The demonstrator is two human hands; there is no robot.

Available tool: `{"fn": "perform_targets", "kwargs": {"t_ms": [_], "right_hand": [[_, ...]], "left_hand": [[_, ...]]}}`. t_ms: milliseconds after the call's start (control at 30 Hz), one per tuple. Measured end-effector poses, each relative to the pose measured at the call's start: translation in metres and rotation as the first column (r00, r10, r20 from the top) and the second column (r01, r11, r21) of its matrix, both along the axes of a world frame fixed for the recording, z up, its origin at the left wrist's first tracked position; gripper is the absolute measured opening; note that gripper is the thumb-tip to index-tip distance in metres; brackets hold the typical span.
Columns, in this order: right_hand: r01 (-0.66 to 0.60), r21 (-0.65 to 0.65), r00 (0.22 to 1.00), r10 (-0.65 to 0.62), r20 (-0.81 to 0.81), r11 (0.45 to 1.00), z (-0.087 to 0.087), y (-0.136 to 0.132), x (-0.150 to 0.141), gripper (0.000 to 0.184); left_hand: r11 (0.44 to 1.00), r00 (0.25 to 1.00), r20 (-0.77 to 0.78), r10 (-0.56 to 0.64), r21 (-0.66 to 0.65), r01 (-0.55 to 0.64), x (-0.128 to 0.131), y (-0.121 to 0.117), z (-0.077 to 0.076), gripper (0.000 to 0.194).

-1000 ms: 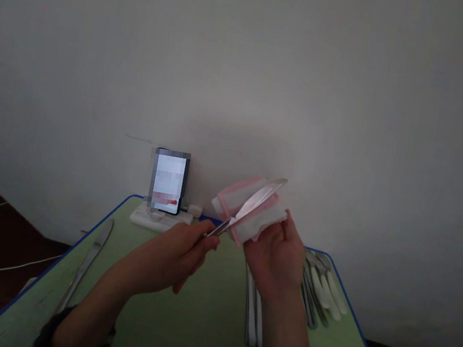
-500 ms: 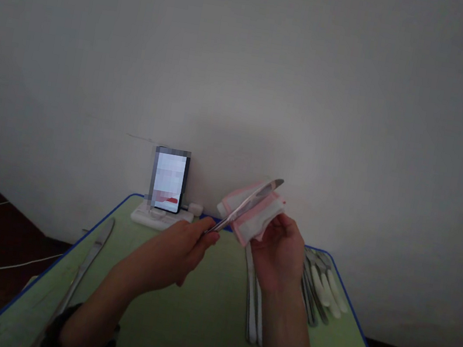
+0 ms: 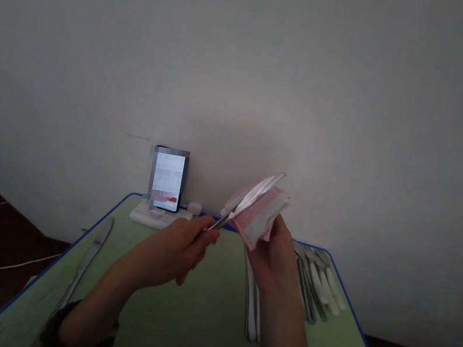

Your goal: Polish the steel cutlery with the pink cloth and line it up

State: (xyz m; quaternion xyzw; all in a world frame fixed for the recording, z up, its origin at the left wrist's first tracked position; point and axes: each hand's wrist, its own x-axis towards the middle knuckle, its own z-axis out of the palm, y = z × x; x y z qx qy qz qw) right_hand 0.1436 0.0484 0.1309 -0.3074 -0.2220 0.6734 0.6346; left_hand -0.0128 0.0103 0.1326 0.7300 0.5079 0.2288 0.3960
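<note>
My left hand point(image 3: 184, 245) is closed round the handle of a table knife point(image 3: 254, 195), its shiny blade pointing up and to the right. Behind and under the blade is a pink and white cloth point(image 3: 260, 220), folded and touching the knife. My right hand point(image 3: 273, 254) grips this cloth from its lower right side; some of the fingers are hidden behind it. Below the right hand, knives point(image 3: 251, 304) lie on the green table point(image 3: 189, 320), partly covered by the wrist. Another table knife point(image 3: 88, 256) lies at the left edge, partly behind my left forearm.
A phone point(image 3: 168, 180) with a lit, partly blurred screen stands against the wall on a white power strip point(image 3: 153, 218), with a white plug point(image 3: 194, 209) beside it. Several forks and other cutlery, some with white handles point(image 3: 321, 286), lie at the table's right edge.
The knife blade has turned and now catches more light. My right hand and the cloth have shifted slightly, the hand closing up round the cloth. My left hand stays nearly in place.
</note>
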Motion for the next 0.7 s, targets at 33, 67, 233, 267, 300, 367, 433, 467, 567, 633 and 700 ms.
{"fn": "perform_targets", "kwargs": {"t_ms": [33,67,233,267,300,367,433,467,567,633,700], "right_hand": [[-0.006,0.006,1.000,0.006,-0.012,1.000,0.000,0.000,-0.001,0.013],[-0.014,0.007,1.000,0.015,-0.026,1.000,0.000,0.000,-0.001,0.014],[-0.019,0.024,0.996,0.021,-0.082,1.000,0.000,-0.003,-0.008,0.020],[-0.006,0.027,0.996,0.008,-0.087,1.000,-0.001,-0.003,-0.010,0.024],[0.015,0.025,0.996,-0.013,-0.088,1.000,-0.001,-0.004,-0.012,0.027],[0.065,0.022,0.995,-0.063,-0.073,0.998,-0.004,-0.005,-0.016,0.033],[0.111,0.031,0.993,-0.110,-0.034,0.993,-0.006,-0.006,-0.018,0.036],[0.122,0.035,0.993,-0.121,-0.007,0.992,-0.008,-0.007,-0.019,0.037],[0.116,0.050,0.991,-0.119,0.065,0.992,-0.011,-0.008,-0.019,0.038],[0.102,0.072,0.989,-0.109,0.099,0.992,-0.011,-0.008,-0.020,0.038],[0.084,0.091,0.987,-0.096,0.132,0.992,-0.012,-0.009,-0.022,0.039]], "left_hand": [[1.000,1.000,-0.010,-0.007,-0.002,0.007,0.000,0.000,0.000,0.026],[1.000,1.000,-0.023,-0.018,-0.008,0.018,0.000,0.001,-0.001,0.026],[0.994,0.994,-0.068,-0.084,-0.071,0.079,0.002,0.000,-0.004,0.025],[0.993,0.993,-0.071,-0.097,-0.078,0.091,0.003,0.000,-0.005,0.025],[0.991,0.991,-0.074,-0.110,-0.084,0.104,0.004,-0.001,-0.006,0.025],[0.987,0.988,-0.076,-0.133,-0.099,0.125,0.007,-0.002,-0.008,0.026],[0.983,0.986,-0.079,-0.148,-0.124,0.138,0.010,-0.004,-0.009,0.029],[0.980,0.985,-0.077,-0.156,-0.137,0.144,0.012,-0.005,-0.009,0.030],[0.979,0.984,-0.074,-0.163,-0.137,0.152,0.015,-0.005,-0.008,0.034],[0.984,0.986,-0.083,-0.147,-0.115,0.137,0.016,-0.004,-0.007,0.035],[0.987,0.988,-0.094,-0.123,-0.113,0.112,0.016,-0.002,-0.007,0.034]]}}
